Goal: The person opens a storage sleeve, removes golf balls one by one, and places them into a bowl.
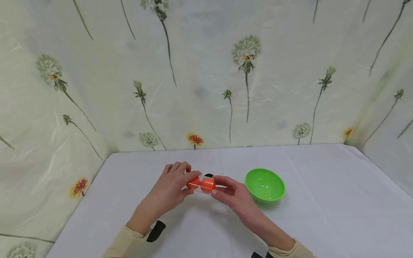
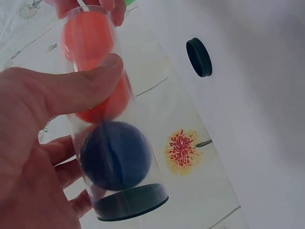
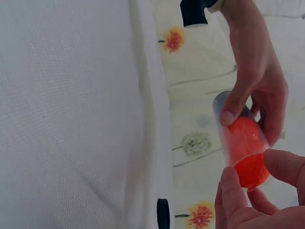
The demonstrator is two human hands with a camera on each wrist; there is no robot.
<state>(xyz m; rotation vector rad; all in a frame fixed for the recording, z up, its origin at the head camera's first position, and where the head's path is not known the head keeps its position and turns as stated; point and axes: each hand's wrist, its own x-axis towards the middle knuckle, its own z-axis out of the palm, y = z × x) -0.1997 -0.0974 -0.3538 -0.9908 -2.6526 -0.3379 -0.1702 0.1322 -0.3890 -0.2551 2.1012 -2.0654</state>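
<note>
A clear plastic tube (image 2: 138, 174) holds two orange balls (image 1: 207, 185) and a dark blue ball (image 2: 116, 155), with a dark cap (image 2: 132, 202) on the end by the blue ball. My left hand (image 1: 172, 188) grips the tube round its side, thumb across the orange balls in the left wrist view. At the uncapped mouth, my right hand (image 1: 237, 199) holds the rim between thumb and fingers. The nearer orange ball (image 3: 252, 171) sits right at that mouth in the right wrist view. From the head view the blue ball is hidden behind the left hand.
To the right of the hands stands a bright green bowl (image 1: 264, 184) on the white-covered table (image 1: 322, 200). A loose black lid (image 2: 199, 57) lies on the cloth beyond the tube. Flower-printed sheeting (image 1: 200, 89) hangs behind and at both sides.
</note>
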